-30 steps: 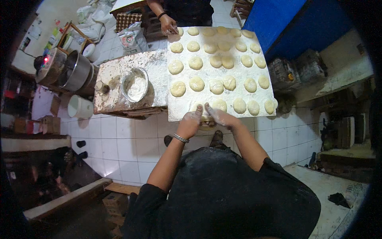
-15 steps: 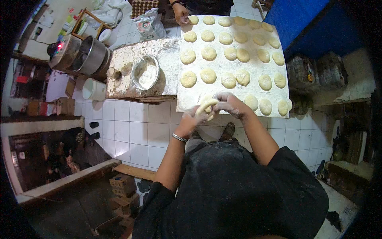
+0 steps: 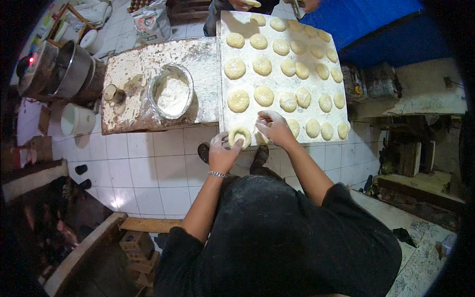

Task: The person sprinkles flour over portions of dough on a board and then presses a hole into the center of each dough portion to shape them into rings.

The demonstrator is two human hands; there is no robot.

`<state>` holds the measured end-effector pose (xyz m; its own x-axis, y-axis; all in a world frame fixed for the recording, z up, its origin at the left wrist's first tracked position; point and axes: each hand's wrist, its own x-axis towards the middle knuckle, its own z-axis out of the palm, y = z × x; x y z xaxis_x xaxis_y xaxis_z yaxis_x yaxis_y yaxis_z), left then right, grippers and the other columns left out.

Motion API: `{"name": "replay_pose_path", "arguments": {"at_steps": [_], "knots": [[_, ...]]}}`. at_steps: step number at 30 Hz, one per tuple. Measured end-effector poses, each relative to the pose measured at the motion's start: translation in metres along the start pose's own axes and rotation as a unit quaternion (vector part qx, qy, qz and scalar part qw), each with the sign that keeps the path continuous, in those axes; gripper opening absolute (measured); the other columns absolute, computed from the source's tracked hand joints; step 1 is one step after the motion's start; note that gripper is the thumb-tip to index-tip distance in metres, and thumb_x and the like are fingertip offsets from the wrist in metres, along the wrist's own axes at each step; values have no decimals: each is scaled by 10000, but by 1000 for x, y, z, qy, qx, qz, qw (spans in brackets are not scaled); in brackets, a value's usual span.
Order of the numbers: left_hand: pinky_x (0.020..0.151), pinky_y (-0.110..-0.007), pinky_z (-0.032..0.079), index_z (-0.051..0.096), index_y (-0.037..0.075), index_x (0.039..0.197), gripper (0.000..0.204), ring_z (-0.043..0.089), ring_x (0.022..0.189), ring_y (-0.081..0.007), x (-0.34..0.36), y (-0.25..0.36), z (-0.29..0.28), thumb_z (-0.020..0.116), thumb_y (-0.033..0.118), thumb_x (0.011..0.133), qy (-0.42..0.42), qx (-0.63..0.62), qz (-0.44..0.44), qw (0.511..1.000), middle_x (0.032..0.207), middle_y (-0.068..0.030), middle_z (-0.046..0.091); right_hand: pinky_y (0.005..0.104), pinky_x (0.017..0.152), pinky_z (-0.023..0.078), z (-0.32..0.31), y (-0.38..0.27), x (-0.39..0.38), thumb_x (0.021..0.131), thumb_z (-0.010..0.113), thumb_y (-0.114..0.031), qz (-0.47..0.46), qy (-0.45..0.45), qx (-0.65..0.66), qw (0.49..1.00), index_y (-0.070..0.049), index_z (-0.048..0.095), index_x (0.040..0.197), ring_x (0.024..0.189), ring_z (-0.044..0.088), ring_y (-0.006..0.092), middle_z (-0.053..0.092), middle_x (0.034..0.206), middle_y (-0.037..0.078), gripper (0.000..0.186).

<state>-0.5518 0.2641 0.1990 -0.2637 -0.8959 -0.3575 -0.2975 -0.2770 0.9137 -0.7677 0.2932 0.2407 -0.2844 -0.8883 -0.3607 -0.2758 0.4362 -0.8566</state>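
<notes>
I had the left hand pinch a pale-yellow dough ring, lower middle, at the floury white board. The right hand looked loose, empty. Shaping seemed underway; next needed gentle placing.

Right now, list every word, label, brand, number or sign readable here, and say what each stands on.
None that I can quote.
White sack, top left: coloured print, too small and blurred to read reliably.
Cardboard box, lower left: dark marks, too small to make out.
Dough ring and floury board: no writing shows.
</notes>
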Motion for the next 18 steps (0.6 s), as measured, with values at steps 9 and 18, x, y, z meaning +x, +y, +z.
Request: {"name": "replay_pose_path", "arguments": {"at_steps": [9, 18], "knots": [[635, -301, 505, 606, -13, 1030, 415, 583, 622, -157, 20, 5, -20, 802, 216, 746, -29, 98, 30, 994, 821, -95, 637, 407, 998, 440, -7, 14, -33, 780, 728, -215, -118, 122, -306, 937, -10, 602, 1180, 1141, 552, 349, 585, 1176, 203, 467], [838, -433, 463, 646, 61, 1041, 426, 561, 980, -302, 0, 51, 20, 797, 306, 726, 32, 385, 225, 894, 1015, -147, 586, 386, 908, 478, -65, 18, -35, 753, 754, -241, -8, 30, -117, 993, 31, 611, 1141, 1025, 614, 310, 639, 1095, 189, 495]]}}
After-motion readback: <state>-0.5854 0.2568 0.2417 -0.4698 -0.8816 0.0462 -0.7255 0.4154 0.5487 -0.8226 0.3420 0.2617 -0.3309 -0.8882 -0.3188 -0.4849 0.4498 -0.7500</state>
